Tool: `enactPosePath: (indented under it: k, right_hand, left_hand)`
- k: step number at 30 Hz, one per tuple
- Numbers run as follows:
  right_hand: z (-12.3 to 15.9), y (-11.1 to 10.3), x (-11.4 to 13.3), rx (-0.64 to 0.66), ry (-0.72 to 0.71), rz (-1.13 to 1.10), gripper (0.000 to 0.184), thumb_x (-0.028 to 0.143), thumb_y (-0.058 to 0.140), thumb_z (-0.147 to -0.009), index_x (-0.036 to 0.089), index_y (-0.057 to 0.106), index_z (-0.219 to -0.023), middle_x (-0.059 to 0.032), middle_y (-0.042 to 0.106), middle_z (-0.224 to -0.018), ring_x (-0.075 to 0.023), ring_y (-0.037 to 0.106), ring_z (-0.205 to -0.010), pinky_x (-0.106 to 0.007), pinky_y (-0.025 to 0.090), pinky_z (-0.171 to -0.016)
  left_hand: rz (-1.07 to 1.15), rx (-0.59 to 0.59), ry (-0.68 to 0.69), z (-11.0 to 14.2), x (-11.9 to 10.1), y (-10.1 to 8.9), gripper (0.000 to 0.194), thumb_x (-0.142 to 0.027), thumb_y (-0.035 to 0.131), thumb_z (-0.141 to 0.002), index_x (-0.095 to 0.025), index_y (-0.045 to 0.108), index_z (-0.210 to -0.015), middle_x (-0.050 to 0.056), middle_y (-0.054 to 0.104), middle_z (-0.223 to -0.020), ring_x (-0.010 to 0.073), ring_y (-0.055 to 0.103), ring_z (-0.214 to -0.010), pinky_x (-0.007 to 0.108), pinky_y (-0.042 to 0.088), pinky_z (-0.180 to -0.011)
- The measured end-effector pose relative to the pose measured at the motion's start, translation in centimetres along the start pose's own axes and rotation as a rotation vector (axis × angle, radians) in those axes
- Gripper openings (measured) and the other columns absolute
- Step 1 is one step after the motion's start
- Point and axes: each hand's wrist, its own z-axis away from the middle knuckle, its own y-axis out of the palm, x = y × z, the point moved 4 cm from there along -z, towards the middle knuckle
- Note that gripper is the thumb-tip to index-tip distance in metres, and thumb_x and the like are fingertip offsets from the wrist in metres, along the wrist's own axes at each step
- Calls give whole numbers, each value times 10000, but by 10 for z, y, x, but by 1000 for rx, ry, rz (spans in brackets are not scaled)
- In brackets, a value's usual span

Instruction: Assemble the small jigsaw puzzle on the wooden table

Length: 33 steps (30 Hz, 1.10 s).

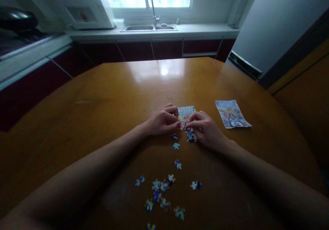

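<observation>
two hands (165,120), one part-built puzzle (186,112), more than ten loose pieces (176,145), one printed sheet (231,113), one table (115,96), one faucet (155,18)

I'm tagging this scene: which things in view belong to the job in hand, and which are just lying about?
Job in hand:
partly joined puzzle
loose puzzle pieces
printed sheet, probably the reference picture

Just about:
faucet
sink
white boxy appliance

unreadable lettering (187,110) on puzzle (184,117), on printed sheet (231,113)
</observation>
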Motion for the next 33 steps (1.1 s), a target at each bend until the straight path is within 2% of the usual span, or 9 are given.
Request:
enactPosePath:
  k: [3, 11, 18, 21, 29, 33]
  right_hand:
    - [1, 3, 1, 36, -22, 15, 269, 65, 578, -857, 244, 777, -887, -59, 628, -948, -209, 545, -963, -359, 461, -853]
    - [0, 6, -1, 28, -1, -17, 234, 98, 595, -874, 247, 776, -878, -51, 623, -935, -200, 548, -957, -351, 458, -857]
    - [-1, -4, -9, -167, 68, -24, 267, 57, 563, -858, 230, 762, -816, -58, 634, -915, -211, 555, -945, -374, 463, -850]
    - [-1, -3, -10, -146, 59, -17, 285, 41, 556, -850, 229, 761, -791, -55, 632, -907, -210, 549, -942, -376, 463, -848]
    - [-1, 4, -5, 4, 13, 31, 291, 27, 595, -822, 264, 763, -814, -45, 618, -997, -220, 515, -1004, -386, 454, -873]
    - [-2, 3, -5, 4, 20, 35, 288, 34, 592, -831, 267, 761, -823, -45, 620, -1013, -224, 509, -1014, -393, 451, -876]
  left_hand:
    - [11, 23, 12, 0, -1, 0, 432, -367, 573, -946, -159, 630, -571, 38, 522, -753, 165, 459, -780, 302, 385, -714]
    - [-8, 72, 27, 0, -1, 3, 400, -370, 576, -953, -179, 680, -617, 41, 542, -772, 169, 471, -790, 319, 392, -739]
    - [-5, 51, 9, 0, 1, 3, 337, -369, 568, -964, -191, 741, -737, 41, 544, -774, 171, 472, -799, 314, 400, -743]
    - [-10, 44, 10, 1, 1, 2, 337, -368, 572, -961, -193, 741, -727, 42, 545, -779, 173, 471, -802, 313, 399, -739]
    - [-27, 83, 36, -1, -1, 4, 358, -359, 577, -957, -189, 701, -667, 40, 545, -784, 171, 477, -803, 321, 403, -750]
    - [-26, 84, 32, -1, -2, 4, 367, -370, 571, -961, -189, 700, -669, 39, 541, -777, 172, 476, -804, 318, 405, -749]
